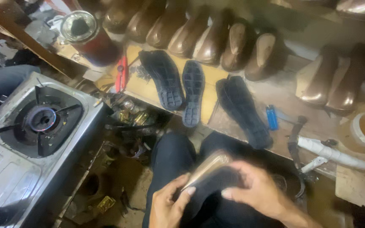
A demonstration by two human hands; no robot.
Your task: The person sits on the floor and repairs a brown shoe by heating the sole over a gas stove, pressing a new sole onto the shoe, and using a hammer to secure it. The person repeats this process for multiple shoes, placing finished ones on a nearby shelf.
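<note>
- Head view: you hold a brown shoe [210, 171] over your lap, low in the middle of the picture (it is blurred).
- Your left hand [170, 204] grips the shoe from below, thumb pressed on its edge.
- Your right hand [256, 188] closes its fingers on the shoe's right side.
- On the bench [216, 90] above lie three black soles [193, 90], and a blue lighter [271, 117] lies just right of them.
- Behind the soles stands a row of brown shoes [208, 38].
- A gas stove [41, 120] stands at your left, with a small flame.
</note>
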